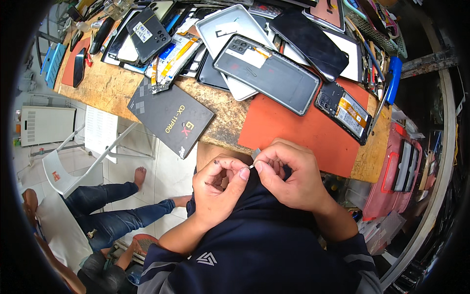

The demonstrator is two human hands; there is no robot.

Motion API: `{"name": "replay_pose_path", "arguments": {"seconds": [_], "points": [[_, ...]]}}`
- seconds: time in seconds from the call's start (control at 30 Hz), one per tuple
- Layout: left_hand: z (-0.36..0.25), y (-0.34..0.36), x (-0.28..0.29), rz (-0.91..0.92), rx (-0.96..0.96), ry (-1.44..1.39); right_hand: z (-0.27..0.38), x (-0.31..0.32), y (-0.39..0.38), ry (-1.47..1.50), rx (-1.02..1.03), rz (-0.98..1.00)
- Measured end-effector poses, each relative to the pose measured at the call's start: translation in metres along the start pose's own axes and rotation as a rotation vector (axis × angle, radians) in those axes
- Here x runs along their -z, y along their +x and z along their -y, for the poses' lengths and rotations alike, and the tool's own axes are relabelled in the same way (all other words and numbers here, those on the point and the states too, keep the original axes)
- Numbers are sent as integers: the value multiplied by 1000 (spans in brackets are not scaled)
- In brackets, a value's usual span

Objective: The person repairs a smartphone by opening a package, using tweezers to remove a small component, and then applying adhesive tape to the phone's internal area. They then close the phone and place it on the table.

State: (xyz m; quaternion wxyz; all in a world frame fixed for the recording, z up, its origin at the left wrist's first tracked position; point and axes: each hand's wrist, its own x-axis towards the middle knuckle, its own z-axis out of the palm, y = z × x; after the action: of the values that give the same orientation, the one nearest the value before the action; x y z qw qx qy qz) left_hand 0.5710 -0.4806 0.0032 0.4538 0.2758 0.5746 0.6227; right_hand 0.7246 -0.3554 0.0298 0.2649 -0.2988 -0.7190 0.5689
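My left hand (219, 185) and my right hand (296, 175) meet just off the near edge of the workbench, above my lap. Both are closed, thumb against forefinger, pinching a tiny pale piece (251, 166) between them. A small flat grey bit (256, 153) shows right beside the right fingertips; whether it belongs to the same piece I cannot tell. Beyond the hands lies an orange-red mat (279, 132). An opened phone (347, 113) with its battery and orange ribbon showing rests on the mat's right side. An empty phone housing (274, 78) overlaps its far edge.
A black flat box (171, 122) juts over the bench's near edge on the left. Behind it are piled phone parts, a silver tray (230, 24) and a dark tablet (311, 44). Blue-handled pliers (393, 81) sit at right. Another person's legs (117, 218) extend beside a white chair (58, 171).
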Motion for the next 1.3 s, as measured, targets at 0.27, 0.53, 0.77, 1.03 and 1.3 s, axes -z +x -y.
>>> {"name": "replay_pose_path", "arguments": {"seconds": [0.27, 0.53, 0.77, 1.03, 1.3], "points": [[-1, 2, 9, -2, 1, 62, 7, -7, 4, -82, 49, 8], [-7, 5, 16, 71, 143, -161, 4, -10, 7, -147, 162, 45], [-7, 6, 16, 87, 196, -190, 4, -8, 6, -158, 140, 67], [40, 9, 4, -292, 86, -99, -3, -16, -3, -137, 12, -208], [50, 11, -5, -331, 35, -141, 2, -22, 12, -380, 236, -108]]}}
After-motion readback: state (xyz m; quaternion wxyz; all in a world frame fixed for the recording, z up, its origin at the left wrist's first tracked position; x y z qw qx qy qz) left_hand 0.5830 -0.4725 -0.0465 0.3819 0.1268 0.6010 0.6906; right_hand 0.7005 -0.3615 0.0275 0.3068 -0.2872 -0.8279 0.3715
